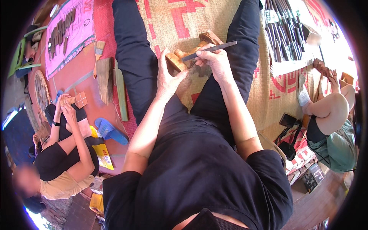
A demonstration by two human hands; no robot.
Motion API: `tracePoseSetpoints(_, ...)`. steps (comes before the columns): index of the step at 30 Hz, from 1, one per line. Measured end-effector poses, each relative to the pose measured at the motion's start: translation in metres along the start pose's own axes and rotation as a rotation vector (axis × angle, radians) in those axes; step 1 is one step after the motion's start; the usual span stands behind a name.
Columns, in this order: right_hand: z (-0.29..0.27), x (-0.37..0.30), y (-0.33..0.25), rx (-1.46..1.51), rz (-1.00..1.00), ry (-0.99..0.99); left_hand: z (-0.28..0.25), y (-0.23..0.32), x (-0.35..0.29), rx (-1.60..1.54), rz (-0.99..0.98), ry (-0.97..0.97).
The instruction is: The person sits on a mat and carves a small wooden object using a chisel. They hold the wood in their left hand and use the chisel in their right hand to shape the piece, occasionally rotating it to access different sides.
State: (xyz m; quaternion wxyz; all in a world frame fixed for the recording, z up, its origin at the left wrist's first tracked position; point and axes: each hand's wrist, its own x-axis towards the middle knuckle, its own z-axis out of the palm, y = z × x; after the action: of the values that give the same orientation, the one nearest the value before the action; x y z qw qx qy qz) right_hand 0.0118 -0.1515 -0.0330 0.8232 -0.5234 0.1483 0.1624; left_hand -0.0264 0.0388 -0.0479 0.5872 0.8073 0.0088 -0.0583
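Observation:
Between my spread legs I hold a light brown carved wooden piece (176,62) with a block-like end on the left and a wider end at the upper right. My left hand (165,81) is closed round the left block, thumb on the near side and fingers on the far side. In my right hand (216,63) a dark grey flat file (226,45) is pinched between thumb and fingers. It slants across the carving, its left end against the wood near the block. Part of the carving is hidden behind the file and my right fingers.
A woven mat (207,19) lies beneath. Left are a wood block (103,80), a brush (99,50), blue slippers (111,131) and tools on a pink cloth (78,34). Right are rows of dark tools (283,34) and a phone (288,120). Other people sit on both sides, handling wooden pieces.

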Motion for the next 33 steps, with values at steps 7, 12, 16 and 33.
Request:
tracePoseSetpoints(7, -0.003, 0.008, 0.007, -0.037, -0.070, 0.089, 0.002, 0.005, 0.000, 0.001, -0.020, 0.008)
tracePoseSetpoints(12, 0.009, 0.003, 0.006, 0.037, -0.024, 0.034, 0.001, -0.004, 0.000, -0.074, -0.027, 0.017)
tracePoseSetpoints(16, 0.001, 0.007, 0.010, 0.021, -0.059, 0.100, 0.001, 0.000, 0.000, -0.045, -0.005, 0.004)
tracePoseSetpoints(33, 0.007, 0.002, 0.004, 0.036, -0.048, 0.069, 0.001, -0.003, 0.000, -0.013, -0.023, 0.010)
